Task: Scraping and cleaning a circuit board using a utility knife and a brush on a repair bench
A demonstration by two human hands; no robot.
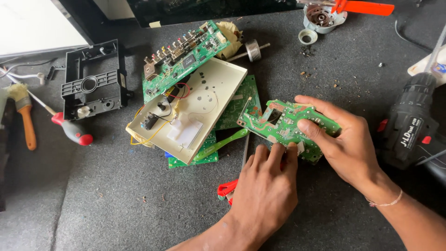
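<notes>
While gripped, circuit board (283,124) between both hands.

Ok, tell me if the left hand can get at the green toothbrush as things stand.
Probably yes. The left hand rests on the near edge of the small circuit board, and the green toothbrush lies just to its left, on top of the pile, with nothing over it. The hand would have to let go of the board first.
</notes>
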